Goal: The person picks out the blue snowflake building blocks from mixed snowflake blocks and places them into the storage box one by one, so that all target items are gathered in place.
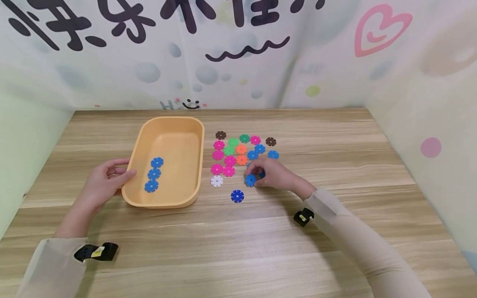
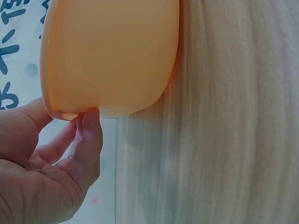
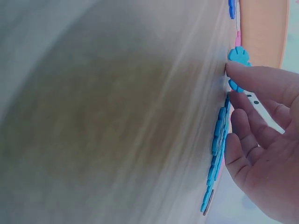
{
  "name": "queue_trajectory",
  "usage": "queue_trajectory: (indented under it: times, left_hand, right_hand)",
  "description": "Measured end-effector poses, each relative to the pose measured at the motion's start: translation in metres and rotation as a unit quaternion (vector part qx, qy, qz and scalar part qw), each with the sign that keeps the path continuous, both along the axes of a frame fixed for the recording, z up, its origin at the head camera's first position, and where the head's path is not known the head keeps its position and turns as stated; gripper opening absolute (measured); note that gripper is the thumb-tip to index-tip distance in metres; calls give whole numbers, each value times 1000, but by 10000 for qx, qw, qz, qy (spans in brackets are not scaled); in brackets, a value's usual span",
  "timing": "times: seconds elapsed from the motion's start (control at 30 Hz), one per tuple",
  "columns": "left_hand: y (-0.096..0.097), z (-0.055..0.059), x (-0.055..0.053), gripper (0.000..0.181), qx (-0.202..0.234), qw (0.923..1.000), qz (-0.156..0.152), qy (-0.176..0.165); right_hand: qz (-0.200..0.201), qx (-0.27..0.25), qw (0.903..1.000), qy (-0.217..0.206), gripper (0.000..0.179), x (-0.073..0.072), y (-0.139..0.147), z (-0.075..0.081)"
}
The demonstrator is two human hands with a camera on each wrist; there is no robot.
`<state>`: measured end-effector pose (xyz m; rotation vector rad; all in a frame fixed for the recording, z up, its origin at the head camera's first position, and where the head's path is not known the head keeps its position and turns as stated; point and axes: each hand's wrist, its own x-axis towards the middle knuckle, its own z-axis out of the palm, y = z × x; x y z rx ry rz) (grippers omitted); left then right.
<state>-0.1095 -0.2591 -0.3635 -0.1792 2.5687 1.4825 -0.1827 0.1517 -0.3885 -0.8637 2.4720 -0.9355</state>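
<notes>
My left hand grips the left rim of an orange-yellow plastic tray, with the thumb on the rim; the left wrist view shows fingers against its outer side. Inside the tray lies a row of 3 blue notched discs. Right of the tray, my right hand pinches a light blue notched disc between thumb and forefinger. In the right wrist view that disc stands tilted up from the table. More blue discs lie under the other fingers, partly hidden.
Loose discs lie on the wooden table: pink ones, orange ones, green ones, brown ones, a white one and a dark blue one. A printed cloth hangs behind the table.
</notes>
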Motion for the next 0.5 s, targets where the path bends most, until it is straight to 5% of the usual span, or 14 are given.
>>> queue_trajectory:
  times: [0.5]
  left_hand:
    - [1,0,-1,62,-69,10000,25,39]
  right_hand:
    - [147,-73,9998,-141,24,0,-1,1]
